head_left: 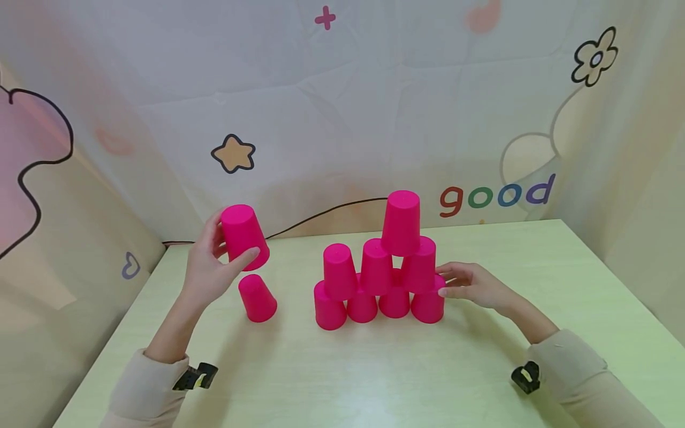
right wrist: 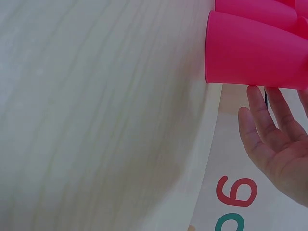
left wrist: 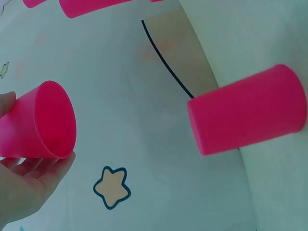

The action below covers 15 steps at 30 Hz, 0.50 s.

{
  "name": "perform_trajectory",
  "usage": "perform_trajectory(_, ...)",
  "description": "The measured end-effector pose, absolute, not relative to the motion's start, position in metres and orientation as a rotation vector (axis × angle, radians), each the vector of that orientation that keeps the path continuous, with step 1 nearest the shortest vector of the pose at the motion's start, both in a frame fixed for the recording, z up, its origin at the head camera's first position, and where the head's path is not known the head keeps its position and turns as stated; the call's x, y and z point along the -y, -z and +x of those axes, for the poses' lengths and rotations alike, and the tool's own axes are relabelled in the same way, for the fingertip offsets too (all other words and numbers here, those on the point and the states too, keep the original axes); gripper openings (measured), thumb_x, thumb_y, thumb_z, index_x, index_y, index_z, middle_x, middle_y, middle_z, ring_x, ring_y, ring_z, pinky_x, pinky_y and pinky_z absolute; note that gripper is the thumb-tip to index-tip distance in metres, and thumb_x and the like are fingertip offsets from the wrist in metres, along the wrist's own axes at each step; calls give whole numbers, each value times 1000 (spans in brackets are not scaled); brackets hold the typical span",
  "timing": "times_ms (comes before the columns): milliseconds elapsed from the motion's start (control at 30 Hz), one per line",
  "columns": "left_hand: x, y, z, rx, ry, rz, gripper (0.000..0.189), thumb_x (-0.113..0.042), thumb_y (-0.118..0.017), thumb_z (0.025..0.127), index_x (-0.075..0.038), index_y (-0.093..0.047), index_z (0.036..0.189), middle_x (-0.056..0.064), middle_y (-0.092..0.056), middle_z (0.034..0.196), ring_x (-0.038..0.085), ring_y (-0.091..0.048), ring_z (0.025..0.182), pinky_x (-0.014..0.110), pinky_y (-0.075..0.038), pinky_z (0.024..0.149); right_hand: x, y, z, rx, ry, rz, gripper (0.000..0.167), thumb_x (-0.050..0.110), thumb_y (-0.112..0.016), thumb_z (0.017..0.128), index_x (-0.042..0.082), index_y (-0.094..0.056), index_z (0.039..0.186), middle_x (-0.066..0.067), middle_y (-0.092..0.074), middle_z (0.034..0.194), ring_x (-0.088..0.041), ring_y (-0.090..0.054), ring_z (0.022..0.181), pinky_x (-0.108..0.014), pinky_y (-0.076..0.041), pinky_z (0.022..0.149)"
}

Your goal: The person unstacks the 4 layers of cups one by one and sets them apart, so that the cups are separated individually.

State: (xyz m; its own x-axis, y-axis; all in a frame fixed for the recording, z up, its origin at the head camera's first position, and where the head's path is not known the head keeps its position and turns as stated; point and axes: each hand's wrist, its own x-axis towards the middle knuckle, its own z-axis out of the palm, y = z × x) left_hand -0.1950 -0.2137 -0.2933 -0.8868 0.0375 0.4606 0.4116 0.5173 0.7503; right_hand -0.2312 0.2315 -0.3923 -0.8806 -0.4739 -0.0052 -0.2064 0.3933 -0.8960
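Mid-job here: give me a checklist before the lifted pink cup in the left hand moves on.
1. Left hand grips the smooth, bright-pink tapered cup: ok.
2. That cup's mouth faces downward: ok.
3. Free spot left of the top pink cup on the three-tier pink cup pyramid: ok.
4. Right hand well away from the pyramid: not ok, it is at the bottom-right pink cup.
5. Pyramid steady: cannot tell.
6. Spare pink cup standing apart from the pyramid: ok.

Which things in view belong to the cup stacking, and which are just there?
In the job: held cup, in the left hand; lone cup on the table; eight stacked cups, right hand beside them.

Just there: printed backdrop; black wrist devices.
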Motion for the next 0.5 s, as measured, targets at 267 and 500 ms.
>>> perform_trajectory(267, 229, 301, -192, 2388, 1296, -305, 71, -10, -70, 79, -9, -30, 138, 12, -51, 119, 22, -49, 104, 19, -43, 78, -231, 391, -231, -2401, 1479, -607, 45, 14, -64, 84, -3, -50, 123, -22, -53, 117, -37, -52, 106, -39, -51, 79)
perform_trajectory(500, 242, 307, -188, 2421, 1244, -224, 71, -13, -69, 80, -8, -28, 138, 14, -49, 120, 24, -48, 103, 21, -44, 77, -231, 391, -231, -2393, 1482, -603, 44, 13, -64, 84, -3, -50, 123, -22, -53, 117, -38, -51, 106, -42, -50, 80)
